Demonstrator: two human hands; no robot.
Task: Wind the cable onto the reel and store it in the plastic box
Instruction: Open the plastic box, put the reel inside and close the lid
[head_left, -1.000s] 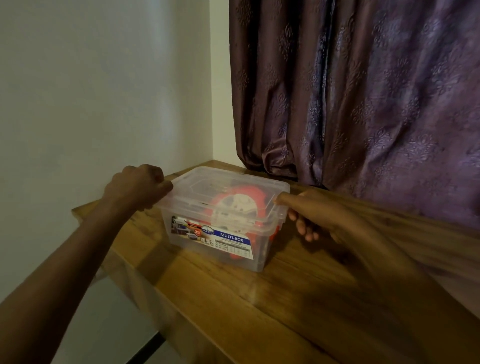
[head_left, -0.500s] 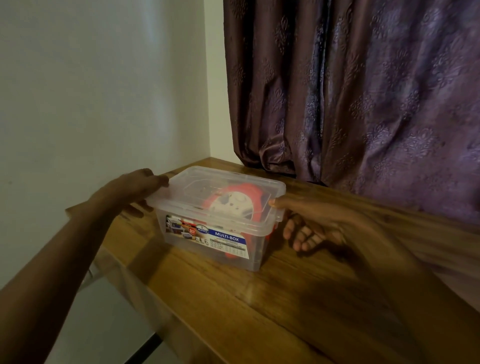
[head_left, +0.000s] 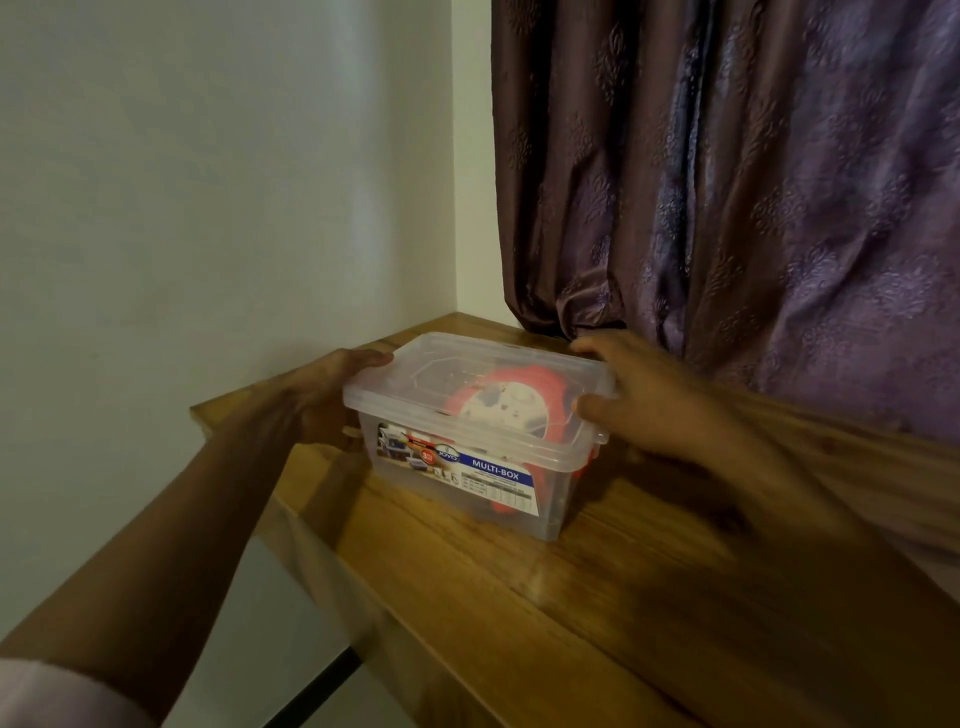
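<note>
Head cam: plastic box (head_left: 467, 483) w/ lid (head_left: 483, 384) on sits on wooden bench (head_left: 597, 597) near corner, red reel (head_left: 506, 402) inside. Left hand (head_left: 322, 395) holds box's left end, right hand (head_left: 631, 397) its right end; grip looks curled on lid rim, blurry

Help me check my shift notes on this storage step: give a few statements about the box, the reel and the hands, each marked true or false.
1. The lid sits on the plastic box. True.
2. The red reel lies on the wooden table beside the box. False: it is inside the box.
3. The left hand is at the box's left end. True.
4. The right hand rests on the curtain. False: it holds the box's right end.
</note>
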